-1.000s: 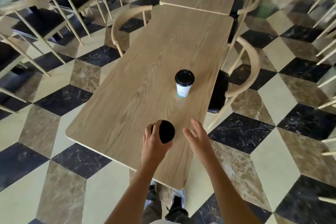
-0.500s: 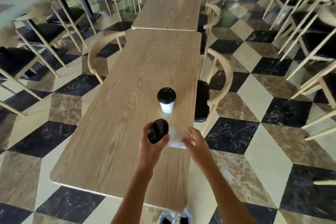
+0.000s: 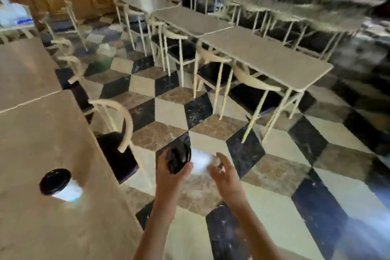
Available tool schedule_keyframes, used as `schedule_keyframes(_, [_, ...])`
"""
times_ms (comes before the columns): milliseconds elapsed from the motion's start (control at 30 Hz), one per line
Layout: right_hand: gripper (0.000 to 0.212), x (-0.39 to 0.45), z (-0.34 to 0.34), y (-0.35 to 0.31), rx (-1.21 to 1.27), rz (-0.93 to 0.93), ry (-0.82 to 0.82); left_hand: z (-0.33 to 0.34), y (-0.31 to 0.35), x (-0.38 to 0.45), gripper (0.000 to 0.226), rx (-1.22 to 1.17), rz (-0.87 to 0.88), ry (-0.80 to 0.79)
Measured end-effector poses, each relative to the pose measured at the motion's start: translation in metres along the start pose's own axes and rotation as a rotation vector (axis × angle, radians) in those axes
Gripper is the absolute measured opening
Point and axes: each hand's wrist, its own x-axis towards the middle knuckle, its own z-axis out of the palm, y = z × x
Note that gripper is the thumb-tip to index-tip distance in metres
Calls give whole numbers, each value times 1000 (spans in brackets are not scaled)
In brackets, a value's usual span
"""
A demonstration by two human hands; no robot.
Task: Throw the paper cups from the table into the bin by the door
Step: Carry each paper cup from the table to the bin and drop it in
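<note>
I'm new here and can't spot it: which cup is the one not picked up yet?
Look at the long wooden table on the left side of the view. Near its close end stands a white paper cup with a black lid. Unlike the cup in the left hand out over the floor, nobody is touching it.

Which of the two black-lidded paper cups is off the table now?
The tilted black-lidded paper cup in the left hand; the other black-lidded cup stands on the wooden table.
</note>
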Motion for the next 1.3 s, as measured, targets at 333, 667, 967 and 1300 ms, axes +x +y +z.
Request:
schedule_keyframes(333, [49,-106,-317,79,148,74,594,316,-20,-96,54,90,-39,-726])
schedule_keyframes(667, [57,-247,-567,178,155,238,1087,589,-62,-267,65,192,-17,-1176])
schedule_keyframes(967, [59,-272,-701,269,190,430,1298,764,-129,-329,64,311,55,-1454])
schedule_keyframes(1300, [57,-242,-828,390,237,701,1333,937,-231,-349,72,559,-121,-1566])
